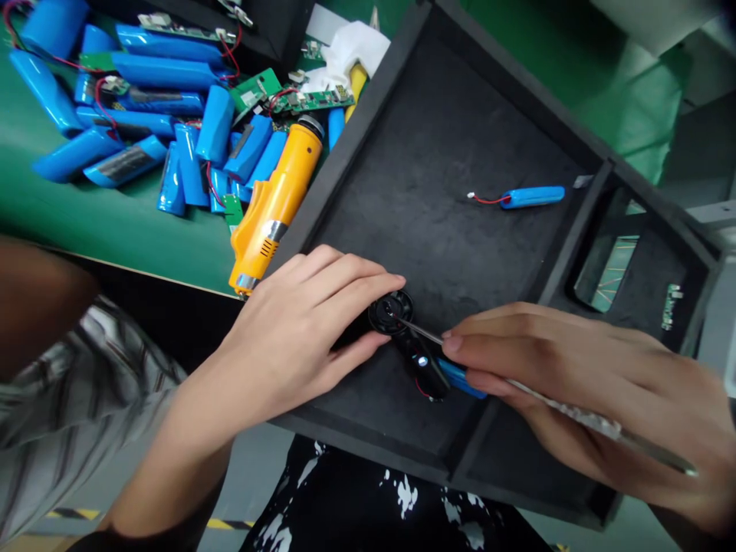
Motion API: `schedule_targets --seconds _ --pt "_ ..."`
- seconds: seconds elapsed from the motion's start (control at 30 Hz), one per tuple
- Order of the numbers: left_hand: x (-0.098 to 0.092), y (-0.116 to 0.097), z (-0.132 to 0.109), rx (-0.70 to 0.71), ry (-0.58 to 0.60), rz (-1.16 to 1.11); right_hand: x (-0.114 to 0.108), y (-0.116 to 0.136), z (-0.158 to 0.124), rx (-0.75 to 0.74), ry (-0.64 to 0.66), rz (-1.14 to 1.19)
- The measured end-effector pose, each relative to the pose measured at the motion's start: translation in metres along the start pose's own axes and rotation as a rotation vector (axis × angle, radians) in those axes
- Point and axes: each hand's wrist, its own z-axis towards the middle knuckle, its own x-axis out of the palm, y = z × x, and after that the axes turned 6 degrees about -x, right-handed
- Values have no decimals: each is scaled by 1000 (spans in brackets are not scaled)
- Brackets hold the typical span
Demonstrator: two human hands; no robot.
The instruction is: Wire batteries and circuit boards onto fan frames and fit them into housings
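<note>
Head view:
1. Left hand [302, 314] pinches the round head of a small black device [428, 372] between thumb and fingers.
2. Right hand [552, 368] grips a slim metal tool [422, 332], its tip at the middle of that round head; contact is hard to confirm.
3. The device is over the black tray [454, 153], a blue cell [464, 379] just beside it; another wired battery [533, 197] lies farther off in the tray.
4. Outside the tray, an orange tool [290, 180] lies beside piled blue batteries [166, 73].
</note>
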Motion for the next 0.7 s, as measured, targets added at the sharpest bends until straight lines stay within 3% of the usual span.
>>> schedule_targets --seconds 0.43,0.7 --pt "1 3 -2 30 -25 24 -12 -5 25 -56 153 -126" --pt "2 2 -1 49 -22 109 -11 -3 20 -75 240 -67"
